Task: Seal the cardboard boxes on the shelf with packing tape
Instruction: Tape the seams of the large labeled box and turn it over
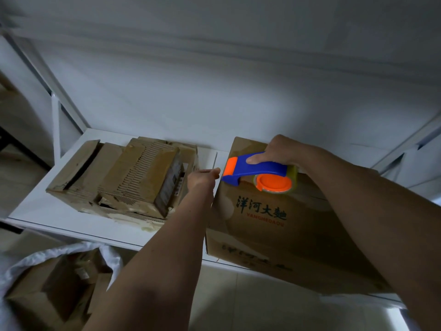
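- Blue-and-orange tape dispenser (257,173) sits on the printed cardboard box (281,225); my right hand (279,151) grips its handle.
- My left hand (202,179) pinches at the box's left top edge, fingers curled.
- I see the box overhanging the white shelf (40,209)'s front edge.
- Battered cardboard boxes (128,177) lie left, a bare strip of shelf between.
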